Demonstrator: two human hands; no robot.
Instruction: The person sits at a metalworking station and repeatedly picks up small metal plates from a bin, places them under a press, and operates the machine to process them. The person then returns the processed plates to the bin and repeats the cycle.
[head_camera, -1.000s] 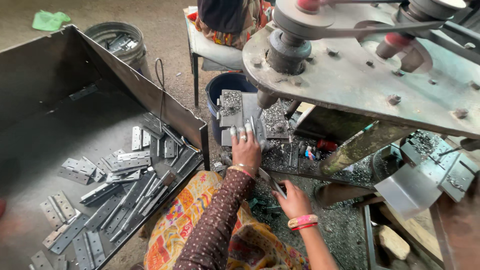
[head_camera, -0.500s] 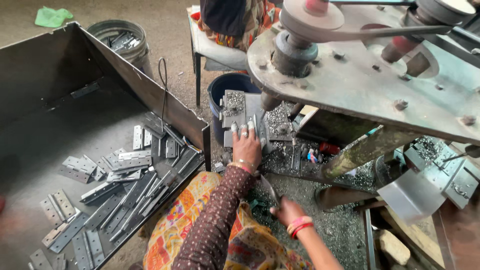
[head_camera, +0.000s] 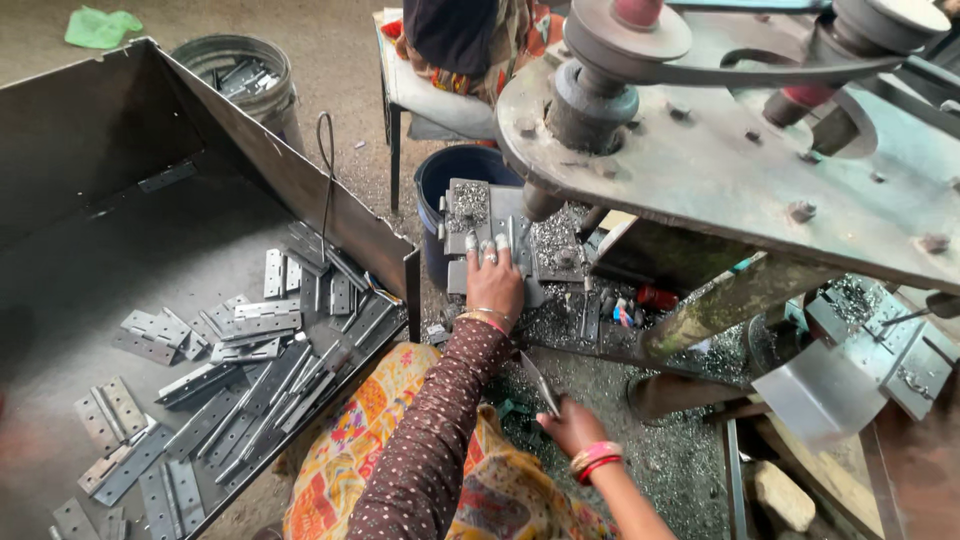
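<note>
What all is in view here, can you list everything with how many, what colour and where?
Metal hinges: many, grey, loose in the open bin at left.
Bin: one, dark metal, left.
Bucket: one, grey, top left, metal pieces inside.
Cloth: one, green, on the floor, top left.
Tub: one, dark blue, centre, behind the work plate.
Stool: one, pale seat, top centre, another person seated on it.
Press machine: one, grey, right.
Metal shavings: scattered, grey, under the machine.
Left hand: on a hinge plate beneath the machine.
Right hand: holding a thin metal piece.
</note>
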